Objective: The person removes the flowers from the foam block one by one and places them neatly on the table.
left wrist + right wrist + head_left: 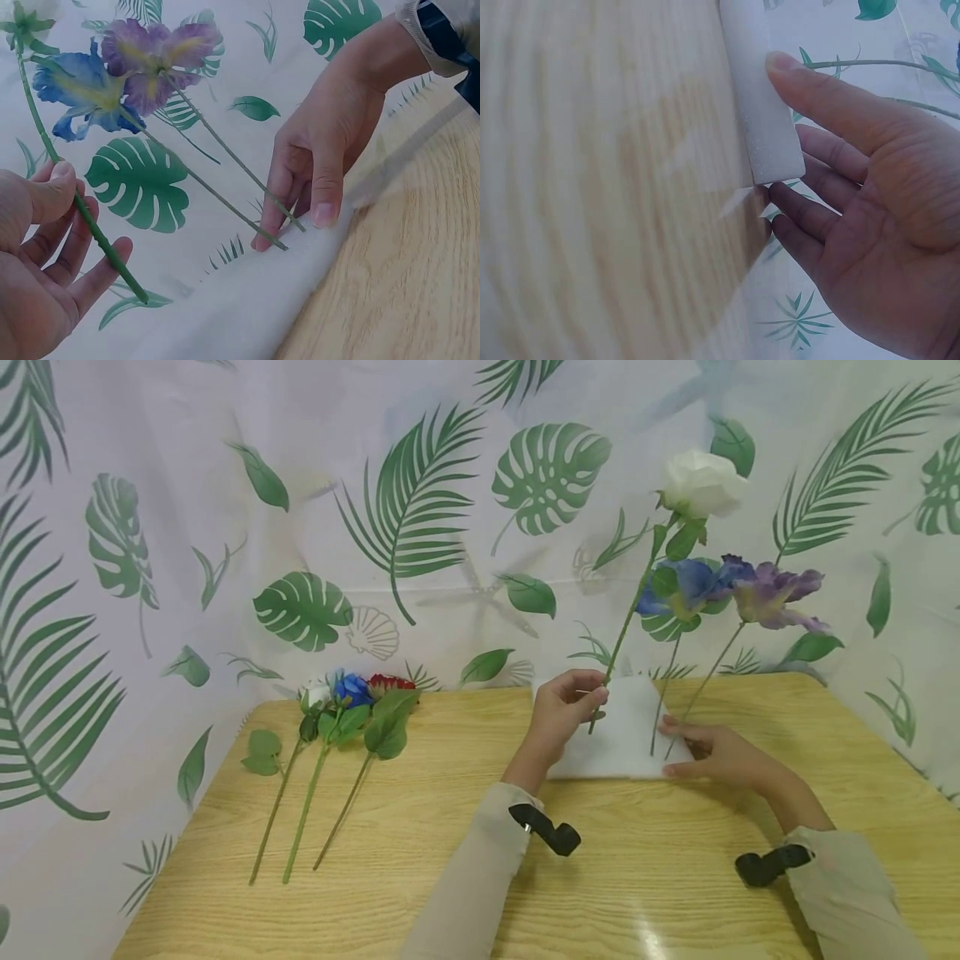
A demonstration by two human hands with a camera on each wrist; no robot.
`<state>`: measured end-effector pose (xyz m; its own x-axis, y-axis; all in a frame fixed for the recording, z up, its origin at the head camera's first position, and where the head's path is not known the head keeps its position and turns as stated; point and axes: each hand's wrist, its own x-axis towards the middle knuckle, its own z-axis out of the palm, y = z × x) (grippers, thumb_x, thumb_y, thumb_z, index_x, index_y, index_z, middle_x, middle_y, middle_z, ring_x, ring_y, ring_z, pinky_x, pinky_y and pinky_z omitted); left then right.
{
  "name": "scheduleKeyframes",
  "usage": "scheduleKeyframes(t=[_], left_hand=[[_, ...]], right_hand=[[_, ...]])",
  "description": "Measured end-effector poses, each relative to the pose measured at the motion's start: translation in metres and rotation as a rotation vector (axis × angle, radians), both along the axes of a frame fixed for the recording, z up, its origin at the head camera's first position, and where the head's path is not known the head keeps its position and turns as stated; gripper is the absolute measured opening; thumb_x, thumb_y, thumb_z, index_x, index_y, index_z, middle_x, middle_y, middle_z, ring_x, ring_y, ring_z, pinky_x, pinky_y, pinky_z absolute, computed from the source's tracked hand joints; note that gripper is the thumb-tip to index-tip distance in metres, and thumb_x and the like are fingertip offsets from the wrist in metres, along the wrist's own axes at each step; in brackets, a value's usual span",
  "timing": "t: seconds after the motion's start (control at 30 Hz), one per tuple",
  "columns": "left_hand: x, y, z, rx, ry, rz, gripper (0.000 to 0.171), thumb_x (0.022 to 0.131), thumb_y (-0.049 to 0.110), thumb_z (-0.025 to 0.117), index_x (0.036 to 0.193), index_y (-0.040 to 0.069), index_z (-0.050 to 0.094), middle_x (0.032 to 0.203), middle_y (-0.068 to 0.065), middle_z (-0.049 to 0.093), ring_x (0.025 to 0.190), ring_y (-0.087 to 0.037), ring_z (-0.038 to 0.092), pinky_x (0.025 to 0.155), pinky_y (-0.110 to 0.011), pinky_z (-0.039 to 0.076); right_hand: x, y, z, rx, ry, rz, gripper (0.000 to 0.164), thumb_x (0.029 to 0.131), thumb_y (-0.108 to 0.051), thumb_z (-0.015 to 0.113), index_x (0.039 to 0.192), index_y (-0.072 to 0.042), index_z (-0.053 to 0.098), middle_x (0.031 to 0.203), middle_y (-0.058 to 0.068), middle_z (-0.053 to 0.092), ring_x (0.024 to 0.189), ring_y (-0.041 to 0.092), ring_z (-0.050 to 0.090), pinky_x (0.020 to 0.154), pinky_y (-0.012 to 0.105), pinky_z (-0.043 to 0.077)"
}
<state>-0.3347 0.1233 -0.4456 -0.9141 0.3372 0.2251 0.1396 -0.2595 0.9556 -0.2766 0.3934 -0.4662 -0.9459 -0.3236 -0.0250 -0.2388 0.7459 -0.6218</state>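
My left hand (558, 714) pinches the green stem of a white rose (701, 485) between thumb and fingers. The stem's lower end hangs over a white foam block (600, 764), and the bloom is high at the back right. Two artificial irises, one blue (82, 94) and one purple (776, 593), stand in the block's right part, leaning right in the head view. At the block's right end, my right hand (723, 758) holds the corner, its thumb (787, 64) on the near side and its fingers along the end face. Both iris stems rise close beside those fingers.
On the left of the wooden table (420, 827) lie three more artificial flowers: a white rose (315, 693), a blue one (352, 688) and a red one (390, 685). Behind the table hangs a leaf-print cloth (442, 602). Each wrist carries a black camera mount (546, 831).
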Motion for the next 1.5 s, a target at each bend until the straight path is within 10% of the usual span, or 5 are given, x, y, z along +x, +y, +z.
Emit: scheduleKeyframes(t=[1.5], left_hand=[[0.001, -0.056, 0.028, -0.247, -0.024, -0.144, 0.023, 0.099, 0.002, 0.064, 0.121, -0.003, 0.064, 0.096, -0.007, 0.068, 0.082, -0.015, 0.074, 0.079, -0.038, 0.065]], right_hand=[[-0.002, 0.000, -0.002, -0.039, 0.004, 0.017, 0.074, 0.087, -0.029, 0.082, 0.147, 0.001, 0.051, 0.158, 0.026, 0.036, 0.143, 0.054, 0.031, 0.092, -0.005, 0.029]])
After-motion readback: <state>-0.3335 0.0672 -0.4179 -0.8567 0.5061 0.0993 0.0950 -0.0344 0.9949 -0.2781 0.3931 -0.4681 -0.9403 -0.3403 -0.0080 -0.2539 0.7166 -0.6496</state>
